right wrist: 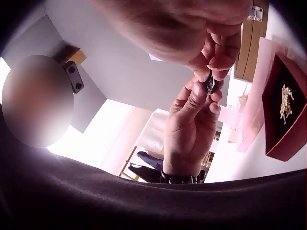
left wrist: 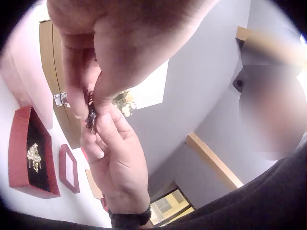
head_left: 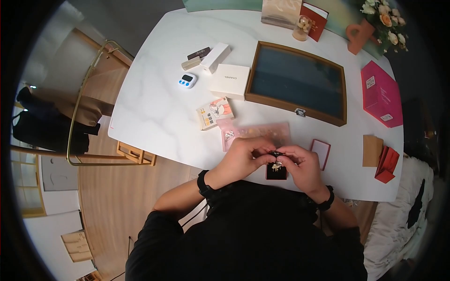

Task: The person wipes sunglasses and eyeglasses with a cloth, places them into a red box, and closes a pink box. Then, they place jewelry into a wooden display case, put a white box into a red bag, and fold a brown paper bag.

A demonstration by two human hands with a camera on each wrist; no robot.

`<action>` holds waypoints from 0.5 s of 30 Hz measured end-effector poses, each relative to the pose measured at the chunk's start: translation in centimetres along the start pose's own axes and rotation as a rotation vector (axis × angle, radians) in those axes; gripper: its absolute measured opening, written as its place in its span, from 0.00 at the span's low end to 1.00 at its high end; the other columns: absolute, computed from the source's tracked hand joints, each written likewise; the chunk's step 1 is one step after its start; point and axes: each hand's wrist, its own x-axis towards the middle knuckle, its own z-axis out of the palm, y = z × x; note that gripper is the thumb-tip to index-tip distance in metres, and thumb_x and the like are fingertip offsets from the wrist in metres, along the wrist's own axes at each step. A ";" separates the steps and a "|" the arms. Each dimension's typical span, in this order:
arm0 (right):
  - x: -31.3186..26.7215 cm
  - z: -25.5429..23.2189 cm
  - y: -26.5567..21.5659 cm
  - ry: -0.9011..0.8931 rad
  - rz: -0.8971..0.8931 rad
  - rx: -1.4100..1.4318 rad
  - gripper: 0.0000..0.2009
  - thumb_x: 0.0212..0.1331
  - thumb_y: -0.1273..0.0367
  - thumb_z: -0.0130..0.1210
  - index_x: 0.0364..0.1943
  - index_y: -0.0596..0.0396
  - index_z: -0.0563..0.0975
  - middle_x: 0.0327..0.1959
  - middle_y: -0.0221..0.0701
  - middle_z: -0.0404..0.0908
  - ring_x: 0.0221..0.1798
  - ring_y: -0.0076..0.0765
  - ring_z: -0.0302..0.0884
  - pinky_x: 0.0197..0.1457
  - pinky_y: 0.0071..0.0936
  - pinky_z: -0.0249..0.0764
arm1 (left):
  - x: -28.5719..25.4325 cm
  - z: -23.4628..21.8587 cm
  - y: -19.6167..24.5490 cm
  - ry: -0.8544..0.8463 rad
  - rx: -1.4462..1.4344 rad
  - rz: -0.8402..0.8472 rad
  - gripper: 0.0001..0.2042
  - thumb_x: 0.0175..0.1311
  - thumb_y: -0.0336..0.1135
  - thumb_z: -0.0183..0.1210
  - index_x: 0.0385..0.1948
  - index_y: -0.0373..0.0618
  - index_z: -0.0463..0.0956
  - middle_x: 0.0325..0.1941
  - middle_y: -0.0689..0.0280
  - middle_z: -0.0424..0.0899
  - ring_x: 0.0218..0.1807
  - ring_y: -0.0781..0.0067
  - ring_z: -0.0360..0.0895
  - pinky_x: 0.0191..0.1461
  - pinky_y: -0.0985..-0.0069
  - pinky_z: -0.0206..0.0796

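In front of the body, the fingertips of my left hand [head_left: 240, 158] and right hand [head_left: 303, 167] meet and pinch a small dark shiny piece [right wrist: 210, 84] between them. It has a bright metal edge; fingers cover much of it, and I cannot tell its kind. Below the hands stands an open red box [left wrist: 21, 163] with a black lining. On that lining lies a gold-coloured ornament [left wrist: 34, 157] with thin dangling strands. The box's red-rimmed lid [head_left: 320, 154] lies right of the right hand. Behind the left hand is a pink translucent tray [head_left: 262, 129] holding small items.
Farther back sits a wooden display case [head_left: 295, 84] with a dark glass top. A white box [head_left: 229, 80], a small printed box [head_left: 215, 113] and a white timer [head_left: 187, 80] are left of it. A pink box [head_left: 382, 93] and red pouch [head_left: 387, 164] occupy the right side.
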 end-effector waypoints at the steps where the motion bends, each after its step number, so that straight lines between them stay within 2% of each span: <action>1: 0.2 0.2 -0.3 -0.003 -0.003 -0.003 0.10 0.71 0.79 0.65 0.54 0.62 0.86 0.44 0.34 0.93 0.46 0.24 0.91 0.49 0.22 0.84 | -0.2 -0.2 -0.1 0.047 -0.025 -0.023 0.09 0.68 0.24 0.73 0.47 0.36 0.87 0.41 0.63 0.94 0.44 0.75 0.92 0.49 0.77 0.85; 5: 1.1 1.2 -0.6 -0.072 0.125 0.028 0.11 0.72 0.79 0.64 0.55 0.63 0.86 0.43 0.33 0.93 0.42 0.21 0.88 0.47 0.22 0.84 | -1.1 -1.0 -0.9 0.101 -0.054 -0.080 0.08 0.68 0.22 0.73 0.46 0.36 0.88 0.41 0.64 0.93 0.44 0.78 0.91 0.49 0.79 0.84; 7: 1.3 1.8 -0.6 -0.103 0.176 0.027 0.12 0.73 0.79 0.64 0.57 0.63 0.85 0.44 0.33 0.92 0.42 0.21 0.87 0.47 0.22 0.84 | -1.5 -1.8 -1.5 0.096 -0.145 -0.188 0.08 0.68 0.19 0.72 0.46 0.36 0.88 0.41 0.65 0.93 0.44 0.80 0.90 0.49 0.80 0.83; 9: 1.8 2.4 -0.6 -0.132 0.093 0.141 0.14 0.73 0.78 0.64 0.60 0.63 0.84 0.45 0.34 0.92 0.42 0.21 0.86 0.46 0.23 0.84 | -1.7 -3.0 -2.0 0.096 -0.231 -0.188 0.08 0.68 0.18 0.71 0.46 0.36 0.87 0.42 0.65 0.93 0.43 0.80 0.89 0.50 0.81 0.83; 12: 2.3 2.2 -0.3 -0.145 0.074 0.081 0.17 0.72 0.78 0.64 0.64 0.63 0.82 0.47 0.35 0.92 0.44 0.22 0.88 0.48 0.24 0.85 | -2.1 -6.2 -2.7 0.120 -0.238 -0.190 0.09 0.68 0.18 0.70 0.47 0.36 0.87 0.43 0.64 0.93 0.44 0.79 0.90 0.51 0.80 0.83; 14: 2.2 1.8 0.1 -0.148 0.065 0.027 0.18 0.72 0.79 0.64 0.64 0.63 0.82 0.47 0.35 0.92 0.45 0.23 0.89 0.50 0.24 0.86 | -2.4 -8.2 -2.9 0.226 0.004 -0.164 0.09 0.68 0.18 0.70 0.47 0.35 0.88 0.42 0.63 0.94 0.43 0.77 0.91 0.50 0.78 0.84; 15: 2.2 1.3 0.6 -0.126 0.034 -0.004 0.17 0.72 0.78 0.64 0.63 0.63 0.82 0.47 0.36 0.93 0.46 0.24 0.89 0.51 0.24 0.86 | -2.6 -8.7 -2.6 0.227 0.003 -0.165 0.09 0.68 0.18 0.70 0.47 0.35 0.88 0.42 0.63 0.94 0.43 0.77 0.91 0.50 0.78 0.84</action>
